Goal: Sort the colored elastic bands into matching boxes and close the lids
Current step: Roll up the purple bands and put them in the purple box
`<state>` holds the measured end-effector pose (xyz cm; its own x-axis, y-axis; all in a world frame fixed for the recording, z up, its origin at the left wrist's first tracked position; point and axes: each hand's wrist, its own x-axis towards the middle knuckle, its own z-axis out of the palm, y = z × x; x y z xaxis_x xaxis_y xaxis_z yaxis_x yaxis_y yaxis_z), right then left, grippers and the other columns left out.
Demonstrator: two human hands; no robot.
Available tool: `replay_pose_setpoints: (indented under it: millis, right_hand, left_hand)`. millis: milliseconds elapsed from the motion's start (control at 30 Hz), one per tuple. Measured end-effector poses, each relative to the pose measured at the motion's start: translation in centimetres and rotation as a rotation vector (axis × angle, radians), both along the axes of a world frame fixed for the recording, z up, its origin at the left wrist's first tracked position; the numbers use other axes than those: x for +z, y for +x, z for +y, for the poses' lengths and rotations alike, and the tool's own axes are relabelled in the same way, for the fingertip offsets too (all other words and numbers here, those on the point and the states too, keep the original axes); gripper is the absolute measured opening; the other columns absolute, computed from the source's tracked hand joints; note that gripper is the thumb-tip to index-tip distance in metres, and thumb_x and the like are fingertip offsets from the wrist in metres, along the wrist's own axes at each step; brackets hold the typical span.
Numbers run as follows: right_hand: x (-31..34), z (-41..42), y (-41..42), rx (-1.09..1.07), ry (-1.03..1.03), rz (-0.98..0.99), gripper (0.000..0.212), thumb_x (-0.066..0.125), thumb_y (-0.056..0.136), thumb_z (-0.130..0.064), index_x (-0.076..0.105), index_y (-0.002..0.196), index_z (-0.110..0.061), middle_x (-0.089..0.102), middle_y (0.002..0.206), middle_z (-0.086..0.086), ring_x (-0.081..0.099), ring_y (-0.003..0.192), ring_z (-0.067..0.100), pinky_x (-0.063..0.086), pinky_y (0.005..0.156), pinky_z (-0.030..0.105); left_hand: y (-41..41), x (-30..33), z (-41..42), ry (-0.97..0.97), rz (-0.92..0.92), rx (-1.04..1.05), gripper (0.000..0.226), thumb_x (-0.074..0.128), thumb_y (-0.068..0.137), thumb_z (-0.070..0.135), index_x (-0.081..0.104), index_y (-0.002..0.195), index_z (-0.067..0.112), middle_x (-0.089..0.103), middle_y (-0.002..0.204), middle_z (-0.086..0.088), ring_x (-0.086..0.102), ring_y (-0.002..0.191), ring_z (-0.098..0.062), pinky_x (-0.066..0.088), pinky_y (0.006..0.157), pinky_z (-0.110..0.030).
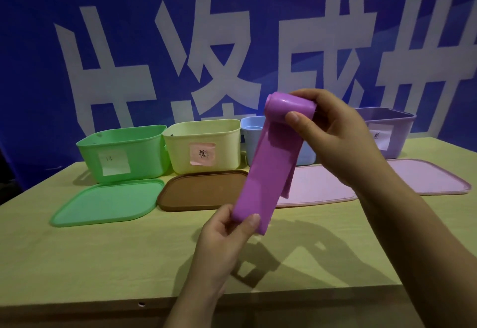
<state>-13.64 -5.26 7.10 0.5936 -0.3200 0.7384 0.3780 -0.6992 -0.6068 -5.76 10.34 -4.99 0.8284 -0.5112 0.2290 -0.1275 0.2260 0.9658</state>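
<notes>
A wide purple elastic band [268, 162] hangs stretched in the air above the table's middle. My right hand [333, 131] grips its rolled upper end, fingers curled round it. My left hand [227, 234] pinches its lower end between thumb and fingers. Behind stand four open boxes in a row: green [124, 152], pale yellow [204, 144], light blue [250, 136], mostly hidden by the band, and purple [397, 131] at the right. Lids lie flat in front of them: green [108, 203], brown [198, 191], pink [317, 188] and a second pink one [428, 178].
The light wooden table [103, 263] has its front edge near the bottom of the view. A blue wall banner [232, 30] with large white characters rises right behind the boxes. The boxes carry paper labels on their fronts.
</notes>
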Motion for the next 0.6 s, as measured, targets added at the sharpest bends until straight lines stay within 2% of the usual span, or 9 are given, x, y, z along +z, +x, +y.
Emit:
replay_pose_setpoints:
  millis: [67,100,167,233,333,467,600]
  right_hand:
    - [0.2,-0.4,0.4,-0.008,0.0,0.01,0.025,0.057,0.09,-0.027,0.049,0.114,-0.028,0.056,0.101,-0.015,0.058,0.098,0.007,0.052,0.082,0.023]
    - [0.2,-0.5,0.6,-0.012,0.003,0.016,0.025,0.057,0.09,-0.027,0.049,0.114,-0.028,0.057,0.102,-0.013,0.057,0.098,0.008,0.052,0.082,0.023]
    - [0.3,-0.6,0.9,-0.024,0.006,0.012,0.024,0.057,0.09,-0.026,0.049,0.113,-0.028,0.056,0.102,-0.01,0.057,0.098,0.009,0.052,0.082,0.023]
    - [0.3,-0.9,1.1,-0.033,0.032,0.009,0.025,0.057,0.091,-0.024,0.05,0.115,-0.025,0.057,0.105,-0.006,0.057,0.098,0.012,0.052,0.084,0.025]
    - [0.1,-1.4,1.4,-0.039,0.086,0.017,0.025,0.056,0.091,-0.024,0.051,0.116,-0.023,0.057,0.106,-0.003,0.058,0.099,0.015,0.052,0.084,0.027]
    - [0.3,-1.8,1.7,-0.076,0.14,-0.011,0.026,0.055,0.092,-0.026,0.051,0.117,-0.022,0.059,0.106,-0.002,0.059,0.098,0.013,0.054,0.082,0.027]
    - [0.8,-1.6,1.2,-0.035,0.223,-0.059,0.024,0.055,0.092,-0.026,0.051,0.116,-0.022,0.058,0.1,-0.009,0.06,0.098,0.01,0.055,0.077,0.024]
  left_hand:
    - [-0.1,0.4,0.1,-0.163,0.101,-0.049,0.021,0.083,0.06,0.021,0.071,0.077,0.016,0.071,0.082,-0.007,0.064,0.08,-0.024,0.052,0.08,-0.04]
    - [-0.2,0.8,0.1,-0.241,0.15,-0.068,0.021,0.083,0.063,0.012,0.069,0.078,0.013,0.071,0.084,-0.009,0.067,0.078,-0.023,0.055,0.077,-0.039]
    - [-0.5,1.6,0.0,-0.38,0.241,-0.092,0.02,0.069,0.067,0.004,0.058,0.085,0.003,0.07,0.085,-0.014,0.07,0.071,-0.022,0.059,0.061,-0.031]
    - [-0.6,2.1,-0.2,-0.453,0.269,-0.075,0.019,0.061,0.069,0.004,0.053,0.086,0.004,0.068,0.074,-0.011,0.066,0.057,-0.017,0.055,0.05,-0.023]
    - [-0.5,2.0,-0.3,-0.411,0.247,-0.041,0.027,0.063,0.069,0.009,0.054,0.094,0.008,0.064,0.063,-0.004,0.058,0.044,-0.012,0.05,0.042,-0.019]
    - [-0.7,1.2,-0.3,-0.307,0.272,-0.079,0.041,0.065,0.068,0.016,0.057,0.108,0.013,0.068,0.065,-0.003,0.058,0.045,-0.011,0.045,0.038,-0.017]
    - [-0.5,1.1,-0.7,-0.27,0.312,-0.059,0.036,0.064,0.071,0.021,0.06,0.103,0.005,0.068,0.063,-0.003,0.058,0.046,-0.008,0.044,0.039,-0.016]
